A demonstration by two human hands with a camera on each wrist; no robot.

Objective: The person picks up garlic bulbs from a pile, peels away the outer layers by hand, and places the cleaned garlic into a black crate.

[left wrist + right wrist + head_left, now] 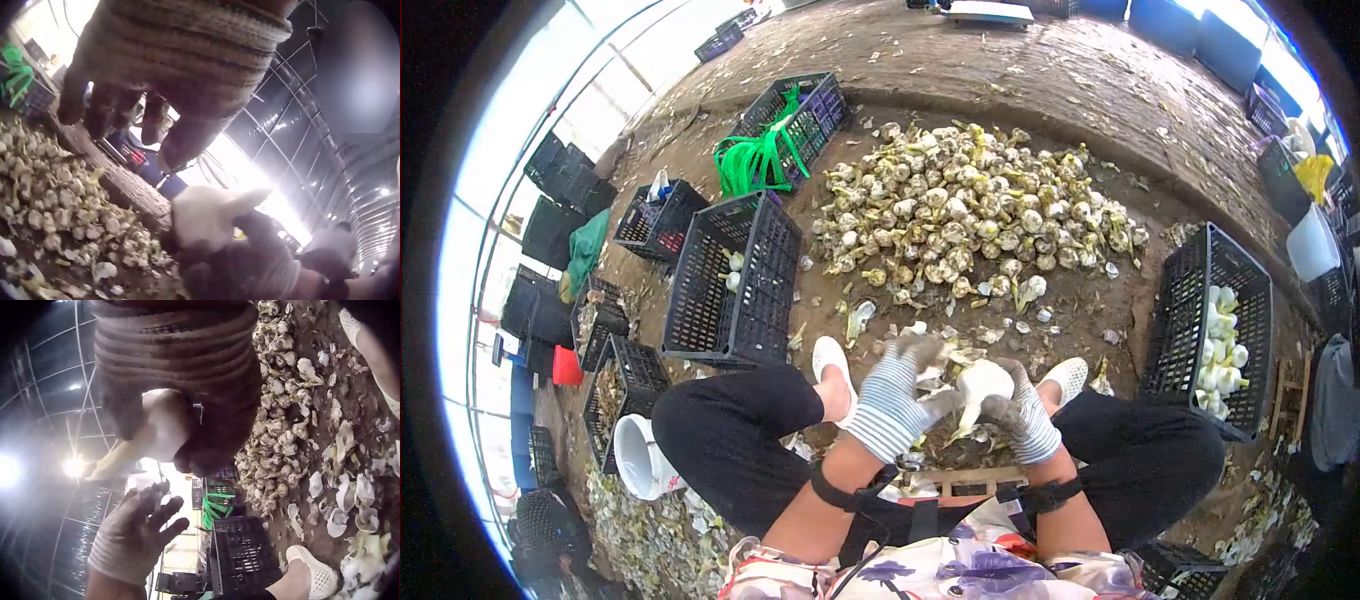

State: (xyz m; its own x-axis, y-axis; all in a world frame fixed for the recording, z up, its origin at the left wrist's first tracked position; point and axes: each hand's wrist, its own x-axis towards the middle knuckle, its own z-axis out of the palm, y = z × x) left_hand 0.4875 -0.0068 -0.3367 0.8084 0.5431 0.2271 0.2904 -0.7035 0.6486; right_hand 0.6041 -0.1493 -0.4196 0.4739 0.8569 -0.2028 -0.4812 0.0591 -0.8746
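Observation:
A white, cleaned garlic bulb [985, 382] with a pale stem is in my gloved right hand [1028, 415], between thumb and fingers. In the right wrist view the fingers curl round the bulb [167, 428], and its stem sticks out to the left. My left hand [897, 392], in a striped knit glove, is beside the bulb with fingers spread and nothing in them. The left wrist view shows those fingers loosely apart above the bulb [201, 215]. In front of my feet lies a large heap of untrimmed garlic [970, 215].
A black crate [750, 315] at the left contains a few white bulbs. Another crate [1172, 335] at the right holds several cleaned bulbs [1222, 350]. Green straps [755, 165] hang over a crate behind. A white bucket [640, 460] stands by my left knee. Peeled skins litter the ground.

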